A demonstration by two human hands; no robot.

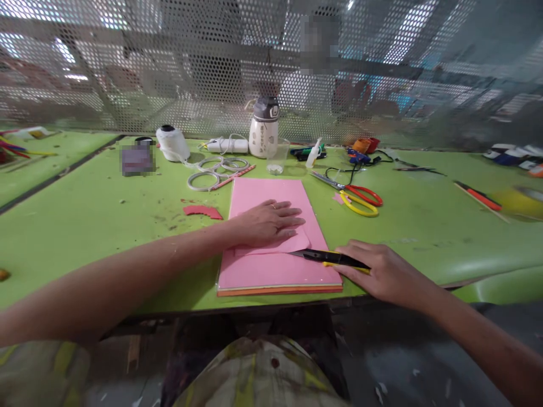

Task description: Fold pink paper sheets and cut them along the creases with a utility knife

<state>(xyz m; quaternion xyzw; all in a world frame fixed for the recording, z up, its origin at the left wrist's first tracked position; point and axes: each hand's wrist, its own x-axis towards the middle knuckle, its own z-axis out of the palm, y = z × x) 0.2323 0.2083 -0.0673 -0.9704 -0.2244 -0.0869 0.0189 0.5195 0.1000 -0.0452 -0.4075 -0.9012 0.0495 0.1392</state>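
A stack of foam sheets with a pink sheet (271, 265) on top lies on the green table (97, 215) in front of me. My left hand (267, 221) lies flat on it, fingers stretched out, pressing down a smaller pink piece (292, 244). My right hand (382, 272) grips a black and yellow utility knife (328, 258), whose blade tip touches the pink sheet near the edge of the small piece.
Red and yellow scissors (354, 198) lie to the right of the sheets. Red scraps (202, 211), wire rings (212, 172), a white spool (172, 142), a bottle (263, 127), a clear cup (277, 156) and a glue bottle (314, 152) stand behind. A perforated metal screen (169, 68) closes the back.
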